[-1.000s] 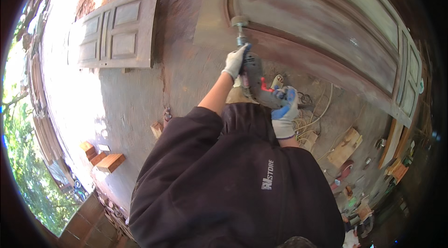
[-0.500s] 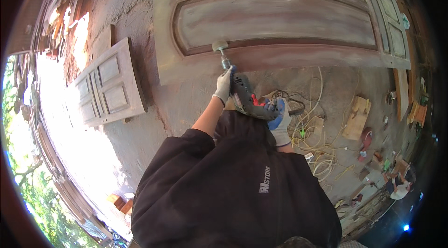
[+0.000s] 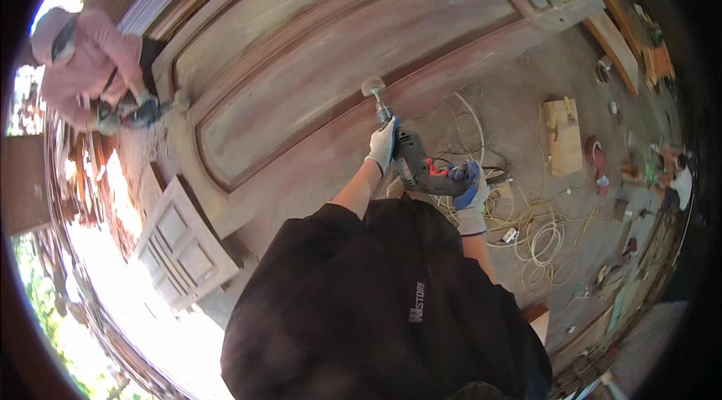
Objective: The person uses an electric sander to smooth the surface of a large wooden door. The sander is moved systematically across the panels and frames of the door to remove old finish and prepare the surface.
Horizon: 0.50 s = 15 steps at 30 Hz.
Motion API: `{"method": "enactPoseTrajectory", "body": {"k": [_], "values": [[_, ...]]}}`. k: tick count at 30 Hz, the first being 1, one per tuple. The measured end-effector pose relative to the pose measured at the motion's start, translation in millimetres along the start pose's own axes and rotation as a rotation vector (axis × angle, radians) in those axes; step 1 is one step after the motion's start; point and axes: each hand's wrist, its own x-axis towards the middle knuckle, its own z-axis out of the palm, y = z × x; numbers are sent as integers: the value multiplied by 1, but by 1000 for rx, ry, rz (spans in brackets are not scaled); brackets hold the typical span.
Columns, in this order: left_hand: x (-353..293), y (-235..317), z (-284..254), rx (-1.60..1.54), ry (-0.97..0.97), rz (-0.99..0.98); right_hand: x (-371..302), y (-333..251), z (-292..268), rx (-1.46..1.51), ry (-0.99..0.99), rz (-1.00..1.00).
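Both my gloved hands hold a dark power drill [image 3: 418, 164] with a red trigger area. My left hand [image 3: 382, 146] is wrapped around its front, just behind the chuck. My right hand [image 3: 472, 201], in a white and blue glove, is closed around the rear handle. A round sanding head [image 3: 372, 86] on the drill's shaft meets the lower moulding of a large panelled wooden door [image 3: 331, 129], though firm contact is hard to judge. The door's surface looks worn and dusty, reddish brown and grey.
Far left, a person in a pink top [image 3: 98, 62] works the door's corner with another power tool [image 3: 139, 113]. A smaller panelled door [image 3: 184, 238] leans below. Coiled yellowish hoses [image 3: 538, 231] and a wooden board [image 3: 562, 137] lie at right. Another person [image 3: 681, 182] is at far right.
My view has turned, bringing the pink-topped person into sight and tilting the door. The drill's sanding head now sits farther right along the lower moulding. Both hands keep their grip.
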Motion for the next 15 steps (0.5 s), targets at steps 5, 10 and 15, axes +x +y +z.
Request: {"method": "enactPoseTrajectory", "body": {"k": [5, 10, 15], "values": [[-40, 42, -6, 51, -128, 66, -48, -14, 48, 74, 63, -89], [-90, 65, -11, 1, -264, 75, -74, -16, 41, 185, 182, -135], [-61, 50, 18, -221, -244, 19, -27, -39, 26, 60, 149, -111]]}}
